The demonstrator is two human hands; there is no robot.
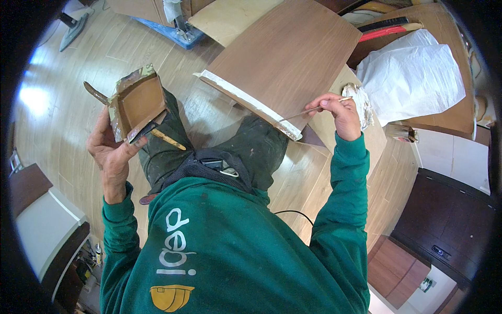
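My left hand (109,150) grips a small square tray (140,97) of brown paint with ragged, smeared rims; a curved stick (95,92) juts from its left and a pale stained handle (168,139) from beneath it. My right hand (340,113) pinches a thin brush (298,114), its tip at the lower, white-taped edge (243,103) of a brown wood-grain panel (282,49). A crumpled, stained pale wrapping (361,104) lies just beyond that hand, and a smeared glass jar (401,133) is to its right.
A white sheet (413,78) and red and black tools (381,31) lie on a board at upper right. Pale boards (222,18) sit behind the panel, a blue base (191,39) nearby. Dark cabinetry (439,220) is at right, furniture pieces (42,225) at left, on wooden flooring (68,131).
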